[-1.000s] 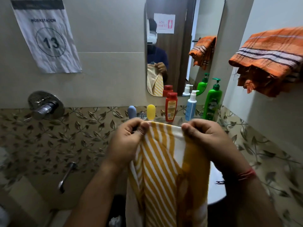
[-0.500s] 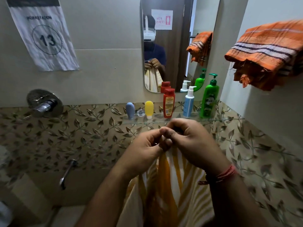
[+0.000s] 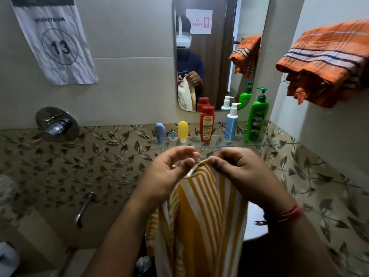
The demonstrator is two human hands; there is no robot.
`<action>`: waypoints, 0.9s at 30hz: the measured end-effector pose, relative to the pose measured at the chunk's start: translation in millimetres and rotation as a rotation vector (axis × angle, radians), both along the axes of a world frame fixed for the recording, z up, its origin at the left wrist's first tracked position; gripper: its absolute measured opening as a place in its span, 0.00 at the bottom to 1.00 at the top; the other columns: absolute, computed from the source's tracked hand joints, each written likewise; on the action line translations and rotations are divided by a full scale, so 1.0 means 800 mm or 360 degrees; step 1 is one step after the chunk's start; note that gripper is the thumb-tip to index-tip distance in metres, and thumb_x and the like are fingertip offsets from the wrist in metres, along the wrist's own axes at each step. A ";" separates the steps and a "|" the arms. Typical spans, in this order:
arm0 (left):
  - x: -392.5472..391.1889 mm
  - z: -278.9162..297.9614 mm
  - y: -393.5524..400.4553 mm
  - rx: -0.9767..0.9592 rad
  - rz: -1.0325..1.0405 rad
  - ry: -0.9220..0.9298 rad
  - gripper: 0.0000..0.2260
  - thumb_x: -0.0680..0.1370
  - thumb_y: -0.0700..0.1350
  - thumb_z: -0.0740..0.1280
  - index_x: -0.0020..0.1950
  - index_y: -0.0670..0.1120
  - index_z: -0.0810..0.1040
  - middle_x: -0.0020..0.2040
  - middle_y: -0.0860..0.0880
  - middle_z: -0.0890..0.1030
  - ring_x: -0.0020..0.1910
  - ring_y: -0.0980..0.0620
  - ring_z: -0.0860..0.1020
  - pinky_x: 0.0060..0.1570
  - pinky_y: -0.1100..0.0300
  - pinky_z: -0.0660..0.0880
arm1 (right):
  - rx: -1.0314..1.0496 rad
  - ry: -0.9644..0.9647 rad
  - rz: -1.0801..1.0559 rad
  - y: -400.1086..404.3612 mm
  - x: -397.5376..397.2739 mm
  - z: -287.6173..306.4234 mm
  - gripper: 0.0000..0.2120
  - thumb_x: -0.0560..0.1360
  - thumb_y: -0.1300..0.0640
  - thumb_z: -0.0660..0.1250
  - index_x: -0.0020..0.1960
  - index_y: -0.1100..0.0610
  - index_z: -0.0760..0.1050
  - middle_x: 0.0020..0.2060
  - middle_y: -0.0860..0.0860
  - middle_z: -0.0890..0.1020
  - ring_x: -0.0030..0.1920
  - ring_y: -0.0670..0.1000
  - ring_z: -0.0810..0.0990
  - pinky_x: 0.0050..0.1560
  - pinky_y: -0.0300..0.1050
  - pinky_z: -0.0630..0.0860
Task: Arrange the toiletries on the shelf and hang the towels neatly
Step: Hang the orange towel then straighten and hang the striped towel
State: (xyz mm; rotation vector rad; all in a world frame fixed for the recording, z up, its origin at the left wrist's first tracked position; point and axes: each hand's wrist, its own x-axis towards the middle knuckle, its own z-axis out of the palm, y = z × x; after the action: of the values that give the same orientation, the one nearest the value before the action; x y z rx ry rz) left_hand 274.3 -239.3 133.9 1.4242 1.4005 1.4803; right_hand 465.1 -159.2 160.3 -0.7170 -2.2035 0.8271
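Pinching the top edge of a yellow-striped towel (image 3: 201,212), right hand (image 3: 241,172) has fingers curled tight on the cloth; towel hangs down between the forearms, below the shelf (image 3: 279,144). Left hand (image 3: 165,174) sits just beside the edge, fingers loosely bent; contact with the cloth unclear. Shelf holds, left to right: blue tube (image 3: 160,132), yellow tube (image 3: 183,130), red bottle (image 3: 207,123), label unreadable, white-blue pump (image 3: 231,124), green pump (image 3: 257,118), brand too blurred. Orange towel (image 3: 327,62) hangs on right wall. Paper sign (image 3: 56,43) reads "WORKSTATION 13". Mirror (image 3: 211,56) shows a mirrored sign, partly "FOR FEMA".
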 end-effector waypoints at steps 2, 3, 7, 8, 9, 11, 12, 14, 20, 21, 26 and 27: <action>0.015 -0.001 0.004 -0.0019 -0.0199 0.0057 0.19 0.74 0.53 0.68 0.64 0.48 0.79 0.58 0.51 0.84 0.58 0.56 0.81 0.54 0.61 0.79 | 0.0042 0.0026 0.0054 -0.004 -0.014 -0.001 0.12 0.79 0.49 0.67 0.41 0.55 0.80 0.35 0.50 0.81 0.38 0.50 0.79 0.39 0.53 0.75; 0.019 -0.002 0.005 -0.0017 -0.0230 0.0073 0.17 0.75 0.53 0.67 0.61 0.48 0.81 0.55 0.50 0.84 0.56 0.55 0.82 0.52 0.60 0.79 | 0.0052 0.0054 0.0063 -0.004 -0.017 -0.002 0.11 0.79 0.49 0.66 0.42 0.54 0.80 0.35 0.50 0.81 0.39 0.50 0.79 0.40 0.53 0.75; 0.012 -0.005 0.007 -0.0002 -0.0060 -0.0003 0.08 0.74 0.53 0.68 0.47 0.50 0.83 0.44 0.49 0.84 0.45 0.49 0.83 0.46 0.55 0.81 | -0.0094 0.0027 0.0089 0.000 -0.008 -0.002 0.07 0.79 0.51 0.66 0.45 0.53 0.79 0.38 0.51 0.81 0.39 0.47 0.79 0.39 0.44 0.75; 0.009 -0.007 0.007 0.0005 -0.0007 -0.0026 0.07 0.74 0.52 0.68 0.46 0.50 0.83 0.43 0.49 0.84 0.44 0.50 0.83 0.45 0.56 0.81 | -0.0203 0.0008 0.0163 0.001 -0.001 0.000 0.06 0.79 0.52 0.66 0.47 0.52 0.79 0.39 0.52 0.81 0.39 0.46 0.79 0.38 0.41 0.75; 0.007 -0.008 0.008 0.0012 0.0043 -0.0044 0.06 0.75 0.50 0.68 0.45 0.49 0.82 0.42 0.50 0.84 0.42 0.52 0.83 0.43 0.59 0.81 | -0.0343 0.0008 0.0261 0.001 0.008 0.002 0.05 0.79 0.53 0.66 0.49 0.52 0.79 0.41 0.53 0.82 0.40 0.47 0.80 0.38 0.38 0.76; 0.004 -0.011 0.011 0.0018 0.0129 -0.0075 0.05 0.77 0.46 0.68 0.45 0.49 0.82 0.41 0.52 0.84 0.41 0.55 0.83 0.40 0.63 0.79 | -0.0621 0.0137 0.0452 0.000 0.024 0.007 0.07 0.77 0.55 0.67 0.54 0.53 0.80 0.45 0.55 0.84 0.45 0.51 0.83 0.44 0.41 0.80; 0.005 -0.012 0.014 0.0019 0.0155 -0.0094 0.05 0.78 0.45 0.68 0.45 0.49 0.83 0.40 0.52 0.84 0.40 0.56 0.83 0.39 0.65 0.78 | -0.0715 0.0251 0.0537 -0.001 0.029 0.009 0.09 0.77 0.55 0.67 0.55 0.55 0.80 0.46 0.56 0.84 0.46 0.54 0.83 0.45 0.44 0.80; 0.008 -0.010 0.018 0.0017 0.0175 -0.0133 0.05 0.78 0.45 0.68 0.46 0.48 0.83 0.41 0.52 0.85 0.40 0.56 0.83 0.39 0.65 0.78 | -0.0788 0.0451 0.0710 -0.001 0.031 0.008 0.10 0.76 0.54 0.70 0.54 0.58 0.82 0.45 0.57 0.83 0.45 0.56 0.80 0.44 0.48 0.78; 0.009 0.011 0.032 0.0058 0.0196 -0.0419 0.09 0.72 0.50 0.71 0.49 0.49 0.83 0.46 0.49 0.86 0.48 0.50 0.84 0.47 0.56 0.80 | -0.0991 0.0722 0.1198 -0.006 0.015 -0.004 0.24 0.73 0.78 0.60 0.66 0.66 0.74 0.62 0.63 0.79 0.62 0.61 0.79 0.63 0.53 0.76; 0.006 0.014 0.033 0.0075 0.0226 -0.0441 0.09 0.73 0.51 0.72 0.50 0.49 0.83 0.48 0.47 0.86 0.50 0.48 0.84 0.49 0.54 0.79 | -0.0967 0.0780 0.1162 -0.006 0.010 -0.004 0.23 0.72 0.78 0.61 0.64 0.65 0.75 0.60 0.62 0.81 0.61 0.59 0.80 0.62 0.52 0.77; 0.011 0.032 0.036 0.0129 0.0266 -0.0490 0.05 0.80 0.47 0.67 0.52 0.49 0.82 0.43 0.51 0.83 0.48 0.49 0.81 0.51 0.49 0.80 | 0.0025 0.0891 0.0266 -0.011 -0.027 0.002 0.01 0.74 0.60 0.71 0.43 0.57 0.81 0.38 0.48 0.82 0.38 0.47 0.81 0.38 0.41 0.78; 0.012 0.036 0.036 0.0146 0.0255 -0.0474 0.05 0.80 0.45 0.67 0.51 0.49 0.83 0.46 0.50 0.83 0.51 0.47 0.82 0.55 0.46 0.80 | 0.0240 0.0806 0.0174 -0.012 -0.034 0.002 0.02 0.75 0.57 0.70 0.43 0.55 0.80 0.39 0.48 0.81 0.40 0.48 0.80 0.40 0.40 0.77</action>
State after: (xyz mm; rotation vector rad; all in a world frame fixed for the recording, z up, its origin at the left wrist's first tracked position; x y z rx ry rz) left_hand 283.8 -210.9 162.9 1.1078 1.2973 1.7957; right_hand 438.1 -168.4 161.7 -0.2736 -1.8294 0.7838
